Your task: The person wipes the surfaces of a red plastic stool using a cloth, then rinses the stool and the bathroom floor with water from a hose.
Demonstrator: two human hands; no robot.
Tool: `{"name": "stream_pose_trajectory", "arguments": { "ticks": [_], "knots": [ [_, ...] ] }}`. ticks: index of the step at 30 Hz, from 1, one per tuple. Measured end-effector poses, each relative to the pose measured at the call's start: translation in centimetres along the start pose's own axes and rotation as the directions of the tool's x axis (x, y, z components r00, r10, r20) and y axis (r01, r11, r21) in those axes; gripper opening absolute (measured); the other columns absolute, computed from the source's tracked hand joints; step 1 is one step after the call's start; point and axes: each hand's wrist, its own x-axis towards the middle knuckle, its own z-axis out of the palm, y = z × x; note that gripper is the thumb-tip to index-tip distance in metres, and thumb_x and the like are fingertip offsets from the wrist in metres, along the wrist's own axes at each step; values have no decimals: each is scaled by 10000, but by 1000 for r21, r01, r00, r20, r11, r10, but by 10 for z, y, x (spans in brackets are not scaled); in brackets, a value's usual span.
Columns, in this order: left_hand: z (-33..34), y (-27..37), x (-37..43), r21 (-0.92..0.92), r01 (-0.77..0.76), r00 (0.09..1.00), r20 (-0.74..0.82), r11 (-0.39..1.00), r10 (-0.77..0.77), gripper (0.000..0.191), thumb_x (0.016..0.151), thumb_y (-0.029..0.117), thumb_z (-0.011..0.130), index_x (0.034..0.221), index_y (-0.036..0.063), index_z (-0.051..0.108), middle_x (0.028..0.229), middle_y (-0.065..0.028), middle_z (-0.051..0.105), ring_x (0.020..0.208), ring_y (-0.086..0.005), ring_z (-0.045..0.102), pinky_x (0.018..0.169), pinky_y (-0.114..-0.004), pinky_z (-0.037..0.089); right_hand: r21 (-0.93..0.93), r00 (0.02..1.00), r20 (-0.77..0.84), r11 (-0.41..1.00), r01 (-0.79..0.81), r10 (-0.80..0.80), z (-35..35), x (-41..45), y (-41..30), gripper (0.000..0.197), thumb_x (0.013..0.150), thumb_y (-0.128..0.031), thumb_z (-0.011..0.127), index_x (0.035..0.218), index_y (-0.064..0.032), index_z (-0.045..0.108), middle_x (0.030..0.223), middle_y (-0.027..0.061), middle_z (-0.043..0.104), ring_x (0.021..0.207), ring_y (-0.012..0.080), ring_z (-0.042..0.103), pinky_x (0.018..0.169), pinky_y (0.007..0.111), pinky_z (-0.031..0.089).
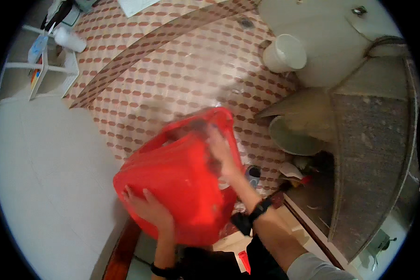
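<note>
A large red hollow plastic object [182, 189], a tub or a stool, is tilted in front of me above the tiled floor. My left hand [148, 210] holds its near left side, fingers spread along the surface. Over its far right part lies my right hand [218, 150], blurred by motion. Dark smudges show beside those fingers; I cannot tell whether they are dirt or something held. A black strap [260, 210] circles my right wrist.
A pale wall [49, 168] borders the left, with a white rack [43, 75] at upper left. A white bucket [283, 54] stands at upper right. On the right, a worn slab [367, 150] overhangs a greenish basin [294, 138]. A low curved ledge [140, 45] crosses the floor.
</note>
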Motion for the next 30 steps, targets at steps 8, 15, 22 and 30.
{"name": "stream_pose_trajectory", "arguments": {
  "ticks": [8,15,22,30],
  "knots": [
    [-14,-50,30,-327,56,996,79,943,-31,574,1002,312,389,1435,-43,265,1489,-222,278,1374,-339,276,1140,-422,211,-215,984,116,964,157,-135,22,-47,-111,511,911,-177,542,1388,-47,415,1484,194,309,1380,395,269,1129,461,245],
    [-26,-84,58,-564,80,979,198,822,40,544,996,274,357,1433,-39,272,1452,-193,339,1342,-290,325,1106,-387,259,-426,997,-55,904,25,-54,27,13,1,501,978,-230,404,1378,70,365,1449,262,331,1355,402,302,1126,449,259],
    [-37,-57,50,-646,200,972,226,737,-65,598,988,324,379,1456,-19,233,1467,-171,307,1335,-268,325,1097,-379,279,-570,993,-117,819,-71,5,-11,-8,46,494,969,-202,403,1368,86,363,1424,290,346,1321,415,349,1112,429,288],
    [-34,-82,56,-564,191,970,232,804,-68,621,1000,364,363,1463,-19,207,1502,-177,244,1370,-285,280,1124,-389,243,-688,990,-52,714,-130,131,-12,-142,60,634,815,7,489,1419,35,299,1431,294,322,1319,429,343,1072,428,350]
  ]
}}
